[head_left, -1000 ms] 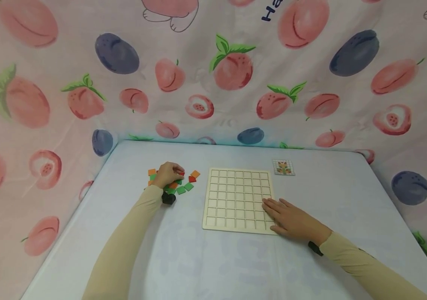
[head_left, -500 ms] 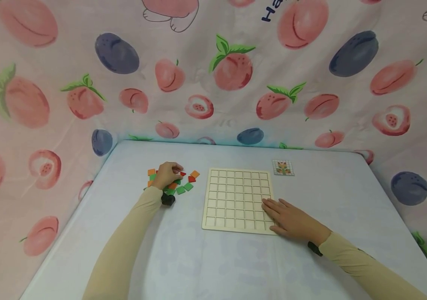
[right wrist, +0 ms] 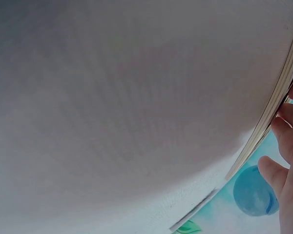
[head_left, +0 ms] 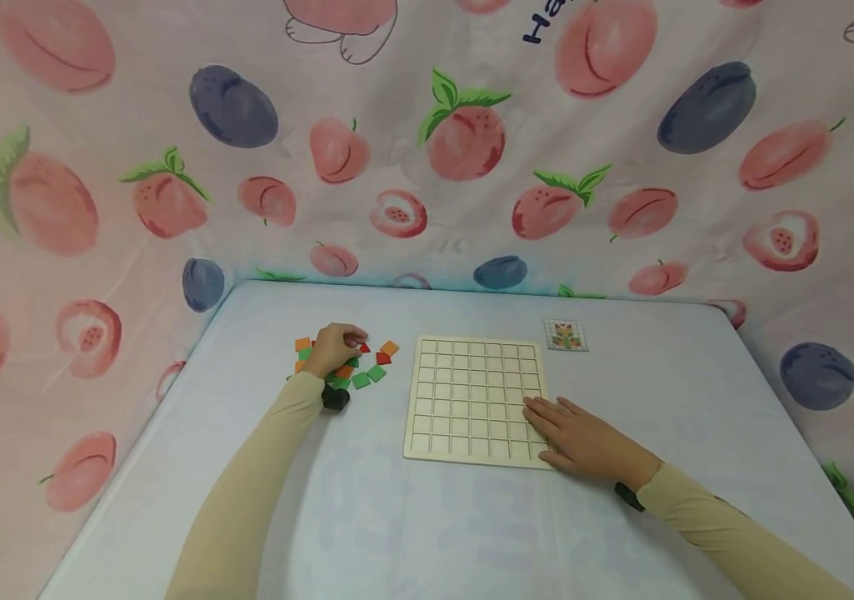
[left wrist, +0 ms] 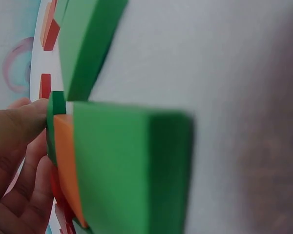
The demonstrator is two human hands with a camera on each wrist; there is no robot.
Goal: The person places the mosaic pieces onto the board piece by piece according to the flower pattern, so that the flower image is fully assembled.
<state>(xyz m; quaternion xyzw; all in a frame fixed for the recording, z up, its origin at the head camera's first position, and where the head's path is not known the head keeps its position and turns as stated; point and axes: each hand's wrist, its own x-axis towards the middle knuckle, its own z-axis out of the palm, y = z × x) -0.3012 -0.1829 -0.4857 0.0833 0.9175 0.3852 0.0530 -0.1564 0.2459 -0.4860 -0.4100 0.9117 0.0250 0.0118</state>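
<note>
My left hand [head_left: 332, 350] is over a loose pile of small flat tiles, its fingers bent and its thumb close to them. In the left wrist view, a fingertip of that hand meets the edge of a dark green tile [left wrist: 55, 105], with an orange tile [left wrist: 67, 156] and a large-looking green tile [left wrist: 115, 165] in front. Whether a tile is pinched there is hidden. My right hand [head_left: 591, 442] lies with straight fingers on the right edge of a pale wooden grid board [head_left: 471, 400]. The right wrist view shows its fingertips at the board's edge [right wrist: 268, 114].
A small picture card [head_left: 566, 335] with a gridded flower design lies behind the board to the right. Near the left hand are a separate orange tile [head_left: 390, 347], a red tile [head_left: 383, 358] and a green tile [head_left: 377, 373]. A fruit-print cloth [head_left: 412, 100] rises behind the table.
</note>
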